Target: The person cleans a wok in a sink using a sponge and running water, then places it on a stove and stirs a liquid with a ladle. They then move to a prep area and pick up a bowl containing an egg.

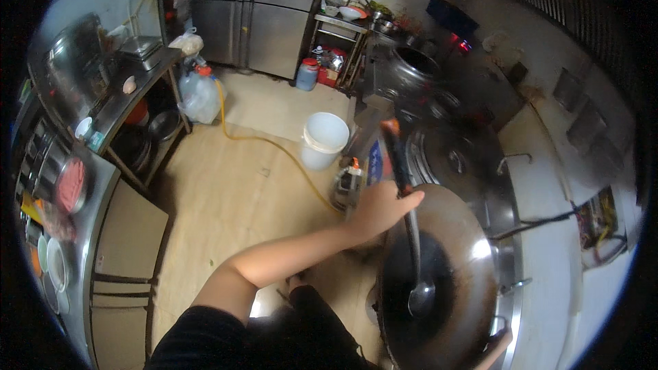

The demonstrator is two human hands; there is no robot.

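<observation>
My left hand grips the long handle of a metal ladle, with the thumb pointing right. The ladle's bowl rests inside a large wok, against its dark bottom. The upper end of the handle is dark, with orange near its tip. At the wok's lower right rim is my right hand, closed around a dark part at the edge; the picture's rim cuts most of it off. The wok's inner wall is brown-grey, with a bright glare on its right side.
Beyond the wok is a stove with a round lid and a steel pot. A white bucket and a yellow hose are on the floor. Left, a steel counter holds a bowl of pink food. A steel refrigerator stands behind.
</observation>
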